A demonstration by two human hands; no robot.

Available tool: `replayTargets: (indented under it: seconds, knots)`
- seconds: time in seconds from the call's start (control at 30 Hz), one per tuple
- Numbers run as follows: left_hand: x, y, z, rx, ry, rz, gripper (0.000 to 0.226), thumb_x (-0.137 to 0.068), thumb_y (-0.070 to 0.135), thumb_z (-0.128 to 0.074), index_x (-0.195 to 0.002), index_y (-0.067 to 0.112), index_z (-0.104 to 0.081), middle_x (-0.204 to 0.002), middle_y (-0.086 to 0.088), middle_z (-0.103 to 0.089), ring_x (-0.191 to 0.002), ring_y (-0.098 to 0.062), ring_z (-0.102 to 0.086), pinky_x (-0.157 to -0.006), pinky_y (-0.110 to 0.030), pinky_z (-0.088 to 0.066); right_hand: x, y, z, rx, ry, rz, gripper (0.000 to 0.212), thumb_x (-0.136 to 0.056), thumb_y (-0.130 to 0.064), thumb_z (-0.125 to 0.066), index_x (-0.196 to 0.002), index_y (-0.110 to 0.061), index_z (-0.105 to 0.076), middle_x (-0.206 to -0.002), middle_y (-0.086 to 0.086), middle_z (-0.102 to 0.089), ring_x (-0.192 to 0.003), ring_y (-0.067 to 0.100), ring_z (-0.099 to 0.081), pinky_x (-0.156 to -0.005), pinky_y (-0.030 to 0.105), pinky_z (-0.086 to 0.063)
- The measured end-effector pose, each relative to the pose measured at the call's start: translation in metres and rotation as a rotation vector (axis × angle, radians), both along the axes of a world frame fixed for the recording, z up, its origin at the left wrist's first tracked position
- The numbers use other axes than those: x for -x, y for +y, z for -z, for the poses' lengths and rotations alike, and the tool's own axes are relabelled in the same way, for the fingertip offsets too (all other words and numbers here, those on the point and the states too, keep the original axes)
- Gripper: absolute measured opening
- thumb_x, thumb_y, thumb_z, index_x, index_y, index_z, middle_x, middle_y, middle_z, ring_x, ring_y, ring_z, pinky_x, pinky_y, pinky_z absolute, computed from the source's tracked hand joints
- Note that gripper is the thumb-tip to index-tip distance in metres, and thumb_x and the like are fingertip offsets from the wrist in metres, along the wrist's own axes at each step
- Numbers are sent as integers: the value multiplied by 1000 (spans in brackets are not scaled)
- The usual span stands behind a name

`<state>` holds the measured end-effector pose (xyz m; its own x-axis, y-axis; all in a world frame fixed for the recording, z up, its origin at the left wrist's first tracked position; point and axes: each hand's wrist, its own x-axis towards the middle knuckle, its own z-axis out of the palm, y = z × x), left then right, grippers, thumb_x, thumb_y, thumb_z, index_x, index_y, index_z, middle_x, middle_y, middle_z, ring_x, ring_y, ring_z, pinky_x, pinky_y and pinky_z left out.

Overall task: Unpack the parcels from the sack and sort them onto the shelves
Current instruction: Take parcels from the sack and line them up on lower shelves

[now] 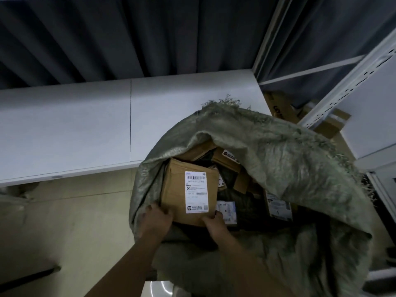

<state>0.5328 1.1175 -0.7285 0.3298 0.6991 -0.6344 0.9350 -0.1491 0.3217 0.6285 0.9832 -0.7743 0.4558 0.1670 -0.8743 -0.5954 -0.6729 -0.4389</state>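
Inside the sack [267, 151], left hand [156, 221] and right hand [214, 227] grip 1 labelled box [175, 189].

A pale, dull floor [81, 221] carries the open grey-green woven sack [289, 168], standing against the front edge of a bare white shelf [85, 125]. Flattened brown cardboard [280, 108] lies beyond the shelf's right corner.

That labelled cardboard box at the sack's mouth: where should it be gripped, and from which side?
Probably by the two near bottom corners, coming from the sack's open near side, as the left hand and right hand do now. The cardboard box lies tilted with its label up; sack cloth hems its left and far sides, and other parcels crowd its right.
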Motion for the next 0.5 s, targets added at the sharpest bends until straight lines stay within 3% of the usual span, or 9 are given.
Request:
replayTargets:
  seconds: [0.1, 0.2, 0.27, 0.4, 0.5]
  knots:
    - [7, 3, 12, 133, -62, -126, 75, -90, 46, -56, -147, 9, -25, -144, -19, -43, -130, -36, -42, -108, -44, -35, -1, 3, 4, 3, 20, 27, 66, -93, -27, -55, -149, -14, -21, -142, 12, -42, -128, 31, -42, -99, 35, -37]
    - [5, 0, 10, -113, -48, -16, 88, -86, 52, -56, -152, 16, -10, -151, -15, -31, -137, -33, -32, -111, -43, -30, -2, 3, 6, -9, 32, 51, 69, -93, -28, -55, -149, -13, -19, -143, 13, -40, -129, 31, -41, -100, 34, -36]
    - [-1, -2, 8, -266, -54, 135, 80, -87, 52, -53, -150, 16, -19, -154, -10, -24, -140, -29, -27, -110, -41, -27, -4, 4, 7, -25, 31, 92, 71, -92, -29, -57, -150, -13, -19, -144, 13, -39, -131, 31, -39, -103, 35, -34]
    - [-12, -3, -1, -202, -67, 119, 71, -89, 47, -53, -147, 14, -29, -150, -10, -26, -140, -27, -24, -110, -40, -26, -4, 4, -1, -81, 57, 196, 68, -91, -37, -59, -147, -15, -27, -140, 12, -43, -126, 32, -43, -107, 42, -38]
    - [-20, -7, -19, -230, -141, 121, 66, -89, 45, -53, -144, 15, -33, -143, -10, -33, -136, -27, -29, -108, -41, -27, -7, -2, -18, -116, -27, 289, 58, -91, -32, -59, -142, -13, -38, -134, 12, -49, -121, 30, -48, -105, 47, -42]
